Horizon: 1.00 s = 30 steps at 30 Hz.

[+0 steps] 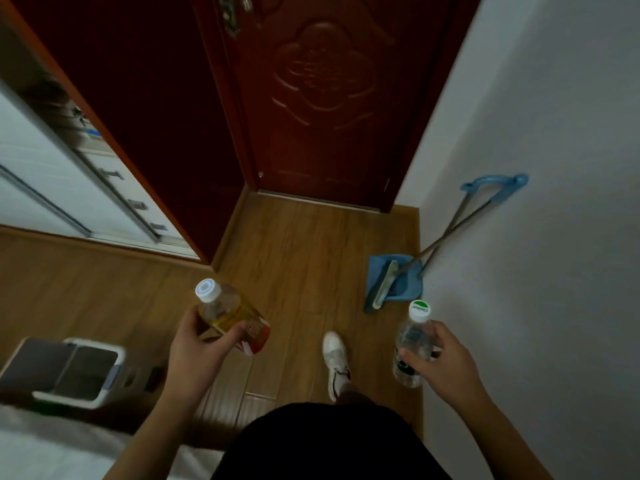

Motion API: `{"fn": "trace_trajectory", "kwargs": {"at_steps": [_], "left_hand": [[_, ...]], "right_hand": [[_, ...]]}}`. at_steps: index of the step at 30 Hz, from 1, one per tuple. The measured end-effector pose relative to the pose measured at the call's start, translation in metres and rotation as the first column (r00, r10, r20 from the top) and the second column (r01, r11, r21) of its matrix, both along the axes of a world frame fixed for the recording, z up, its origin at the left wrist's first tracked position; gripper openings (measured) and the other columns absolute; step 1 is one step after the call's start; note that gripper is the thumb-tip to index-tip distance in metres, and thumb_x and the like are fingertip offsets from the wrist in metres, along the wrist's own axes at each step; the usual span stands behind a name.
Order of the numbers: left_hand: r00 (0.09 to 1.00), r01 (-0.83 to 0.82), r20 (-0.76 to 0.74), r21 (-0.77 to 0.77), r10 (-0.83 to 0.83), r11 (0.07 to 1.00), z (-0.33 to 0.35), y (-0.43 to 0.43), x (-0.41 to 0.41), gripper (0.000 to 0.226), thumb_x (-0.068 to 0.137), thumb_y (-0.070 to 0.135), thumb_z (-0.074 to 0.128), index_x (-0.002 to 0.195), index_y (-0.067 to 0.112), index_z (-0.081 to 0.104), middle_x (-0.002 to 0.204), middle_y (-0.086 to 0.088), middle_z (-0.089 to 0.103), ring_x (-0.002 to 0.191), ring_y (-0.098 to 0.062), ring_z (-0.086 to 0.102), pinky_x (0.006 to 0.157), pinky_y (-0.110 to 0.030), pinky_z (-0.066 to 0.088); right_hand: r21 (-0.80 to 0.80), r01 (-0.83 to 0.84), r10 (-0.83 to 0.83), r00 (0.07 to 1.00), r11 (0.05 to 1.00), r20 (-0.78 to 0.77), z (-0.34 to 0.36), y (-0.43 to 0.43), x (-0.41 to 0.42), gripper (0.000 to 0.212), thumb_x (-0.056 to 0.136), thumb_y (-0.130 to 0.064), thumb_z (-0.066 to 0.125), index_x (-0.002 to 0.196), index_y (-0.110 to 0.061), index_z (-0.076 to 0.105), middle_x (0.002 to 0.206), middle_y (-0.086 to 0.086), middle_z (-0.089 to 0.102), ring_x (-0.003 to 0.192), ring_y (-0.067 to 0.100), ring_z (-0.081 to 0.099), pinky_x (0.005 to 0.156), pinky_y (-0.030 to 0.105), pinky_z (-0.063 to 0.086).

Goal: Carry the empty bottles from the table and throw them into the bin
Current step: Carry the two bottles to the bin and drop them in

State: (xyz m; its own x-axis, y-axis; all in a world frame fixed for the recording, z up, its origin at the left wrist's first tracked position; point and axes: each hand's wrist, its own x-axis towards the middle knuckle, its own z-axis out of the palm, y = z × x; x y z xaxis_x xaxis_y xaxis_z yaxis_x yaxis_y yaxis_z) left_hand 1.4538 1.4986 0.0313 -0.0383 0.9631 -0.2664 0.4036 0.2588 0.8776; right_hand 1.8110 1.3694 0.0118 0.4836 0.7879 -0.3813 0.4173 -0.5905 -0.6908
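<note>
My left hand [197, 348] grips a clear bottle with a yellow and red label [230, 315] and a white cap, held tilted above the wooden floor. My right hand [446, 365] holds a clear plastic bottle with a white and green cap [414, 341], upright, close to the white wall. A white bin [114, 375] with its lid raised stands on the floor at the lower left, to the left of my left hand. Its inside looks dark.
A dark red door [322, 98] is shut straight ahead. A blue dustpan and broom [391, 282] lean against the right wall. My white shoe [336, 362] steps forward on the floor. White bedding [52, 445] lies at the lower left; a sliding-door opening shows at the upper left.
</note>
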Motion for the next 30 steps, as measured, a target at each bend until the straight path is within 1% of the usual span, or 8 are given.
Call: {"fn": "trace_trajectory", "kwargs": {"at_steps": [3, 6, 10, 16, 19, 23, 27, 30], "left_hand": [[0.998, -0.064, -0.021, 0.007, 0.064, 0.998, -0.008, 0.038, -0.001, 0.048, 0.076, 0.023, 0.085, 0.117, 0.018, 0.061, 0.11, 0.004, 0.071, 0.103, -0.013, 0.067, 0.09, -0.041, 0.054], [0.981, -0.185, -0.06, -0.016, 0.183, 0.983, -0.017, 0.065, -0.011, 0.051, 0.074, 0.031, 0.087, 0.117, 0.023, 0.061, 0.11, 0.005, 0.073, 0.105, -0.015, 0.068, 0.092, -0.044, 0.055], [0.91, -0.41, -0.086, -0.05, 0.405, 0.911, -0.017, 0.073, -0.029, 0.047, 0.074, 0.027, 0.087, 0.113, 0.023, 0.061, 0.106, 0.005, 0.073, 0.103, -0.016, 0.069, 0.093, -0.043, 0.054], [0.655, -0.754, -0.118, -0.047, 0.746, 0.655, -0.012, 0.035, -0.059, 0.05, 0.066, 0.035, 0.088, 0.107, 0.023, 0.063, 0.098, 0.012, 0.071, 0.093, -0.005, 0.067, 0.076, -0.03, 0.05], [0.486, -0.872, -0.181, -0.037, 0.855, 0.488, -0.014, 0.004, -0.075, 0.039, 0.074, 0.02, 0.088, 0.104, 0.021, 0.063, 0.097, 0.013, 0.069, 0.093, -0.008, 0.065, 0.074, -0.027, 0.048], [0.277, -0.96, -0.227, -0.03, 0.934, 0.277, -0.021, -0.029, -0.104, 0.043, 0.074, 0.023, 0.088, 0.108, 0.019, 0.062, 0.103, 0.005, 0.071, 0.1, -0.016, 0.065, 0.077, -0.032, 0.049], [0.138, -0.99, -0.208, -0.037, 0.968, 0.133, -0.03, -0.04, -0.142, 0.043, 0.075, 0.02, 0.087, 0.109, 0.017, 0.061, 0.099, 0.008, 0.068, 0.102, -0.021, 0.064, 0.073, -0.028, 0.045], [0.111, -0.994, -0.191, -0.036, 0.975, 0.106, -0.034, -0.033, -0.179, 0.042, 0.076, 0.022, 0.087, 0.109, 0.017, 0.062, 0.103, 0.003, 0.07, 0.104, -0.022, 0.065, 0.077, -0.032, 0.045]], "right_hand": [[-0.026, -0.081, 0.08, 0.996, 0.996, -0.023, -0.007, 0.062, 0.009, 0.055, 0.072, -0.041, 0.085, 0.117, -0.037, 0.054, 0.105, -0.021, 0.064, 0.097, 0.004, 0.063, 0.083, 0.027, 0.051], [-0.022, -0.184, 0.182, 0.981, 0.983, -0.071, -0.01, 0.137, 0.007, 0.065, 0.062, -0.058, 0.082, 0.118, -0.04, 0.054, 0.107, -0.022, 0.064, 0.101, 0.004, 0.063, 0.088, 0.03, 0.052], [-0.051, -0.399, 0.388, 0.91, 0.916, -0.147, -0.003, 0.245, -0.017, 0.053, 0.073, -0.043, 0.083, 0.117, -0.038, 0.053, 0.105, -0.025, 0.058, 0.106, 0.008, 0.057, 0.086, 0.029, 0.046], [-0.032, -0.74, 0.723, 0.665, 0.672, -0.186, 0.006, 0.364, -0.117, 0.076, 0.076, -0.037, 0.083, 0.141, -0.024, 0.047, 0.121, -0.013, 0.056, 0.115, 0.007, 0.051, 0.088, 0.028, 0.042], [0.001, -0.857, 0.846, 0.508, 0.515, -0.164, 0.012, 0.398, -0.189, 0.081, 0.074, -0.038, 0.084, 0.144, -0.025, 0.045, 0.131, -0.008, 0.057, 0.117, 0.008, 0.049, 0.093, 0.03, 0.041], [0.023, -0.948, 0.941, 0.312, 0.317, -0.13, 0.012, 0.42, -0.28, 0.086, 0.073, -0.044, 0.082, 0.147, -0.028, 0.041, 0.14, -0.01, 0.053, 0.127, 0.014, 0.049, 0.094, 0.033, 0.041], [0.062, -0.978, 0.975, 0.193, 0.201, -0.113, 0.009, 0.433, -0.354, 0.076, 0.074, -0.045, 0.082, 0.14, -0.033, 0.046, 0.129, -0.016, 0.054, 0.117, 0.006, 0.047, 0.09, 0.031, 0.042], [0.045, -0.982, 0.977, 0.175, 0.181, -0.122, 0.003, 0.444, -0.399, 0.071, 0.073, -0.045, 0.081, 0.136, -0.036, 0.048, 0.129, -0.014, 0.055, 0.121, 0.009, 0.048, 0.091, 0.032, 0.045]]}}
